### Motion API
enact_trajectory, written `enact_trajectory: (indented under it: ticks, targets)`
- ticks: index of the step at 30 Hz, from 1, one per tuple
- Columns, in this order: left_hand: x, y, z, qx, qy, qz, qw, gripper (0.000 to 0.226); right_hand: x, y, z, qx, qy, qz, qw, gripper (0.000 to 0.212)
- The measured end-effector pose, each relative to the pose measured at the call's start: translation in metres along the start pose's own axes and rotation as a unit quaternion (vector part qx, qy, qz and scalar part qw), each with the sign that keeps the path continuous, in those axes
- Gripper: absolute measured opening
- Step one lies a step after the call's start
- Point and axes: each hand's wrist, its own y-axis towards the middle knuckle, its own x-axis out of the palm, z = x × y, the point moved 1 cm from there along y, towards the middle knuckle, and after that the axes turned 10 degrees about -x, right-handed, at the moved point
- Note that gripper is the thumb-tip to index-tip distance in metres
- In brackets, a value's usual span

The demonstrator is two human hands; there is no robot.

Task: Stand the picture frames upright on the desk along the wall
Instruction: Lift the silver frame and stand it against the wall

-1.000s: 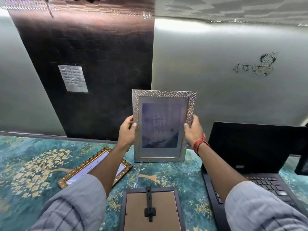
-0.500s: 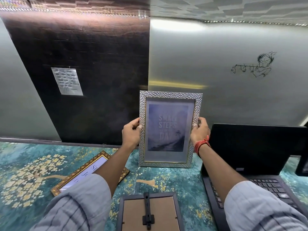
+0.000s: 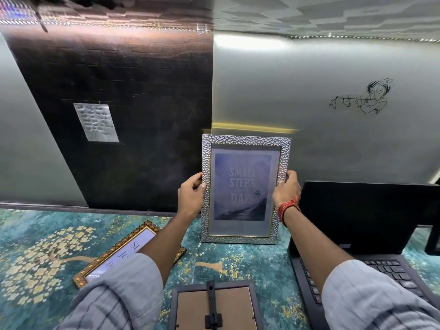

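A silver hammered picture frame [image 3: 245,144] with a purple "Small steps every day" print stands upright at the back of the desk, close to the wall. My left hand [image 3: 191,195] grips its left edge and my right hand [image 3: 287,189] grips its right edge. Its bottom edge looks to rest on the desk [image 3: 35,234]. A gold patterned frame [image 3: 123,248] lies flat, face up, to the left, partly under my left arm. A dark frame [image 3: 214,306] lies face down at the near edge, its stand showing.
An open black laptop [image 3: 362,215] sits right of the silver frame, its screen nearly touching my right wrist. Another dark device [image 3: 433,241] is at the far right edge. The wall behind has a dark panel with a paper note [image 3: 96,122] and a line drawing [image 3: 364,98].
The silver frame has shifted right and back toward the wall and stands straighter. Both hands have stayed on its side edges.
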Motion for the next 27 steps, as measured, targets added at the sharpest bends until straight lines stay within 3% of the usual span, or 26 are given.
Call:
enact_trajectory:
  ticks: [5, 9, 13, 16, 21, 27]
  targets:
    - [-0.002, 0.000, 0.005, -0.013, 0.051, -0.003, 0.999, 0.033, -0.004, -0.004, -0.017, 0.007, 0.006, -0.026, 1.000, 0.045]
    - [-0.011, -0.004, 0.016, -0.040, 0.058, 0.005, 0.998, 0.045, -0.007, -0.014, -0.031, -0.007, 0.015, -0.014, 1.000, 0.054]
    - [-0.024, -0.021, 0.024, -0.060, 0.037, 0.025, 0.997, 0.047, -0.015, -0.045, -0.044, -0.083, -0.027, 0.029, 0.996, 0.063]
    - [-0.039, -0.044, 0.022, -0.083, 0.026, 0.023, 0.996, 0.045, -0.011, -0.079, -0.055, -0.114, 0.027, 0.022, 0.993, 0.060]
    - [-0.086, -0.095, -0.002, -0.137, 0.020, 0.027, 0.990, 0.038, 0.014, -0.145, -0.068, -0.043, 0.175, -0.165, 0.970, 0.035]
    - [-0.162, -0.143, -0.068, -0.248, 0.024, 0.092, 0.964, 0.033, 0.079, -0.201, -0.064, -0.015, 0.076, -0.384, 0.920, 0.037]
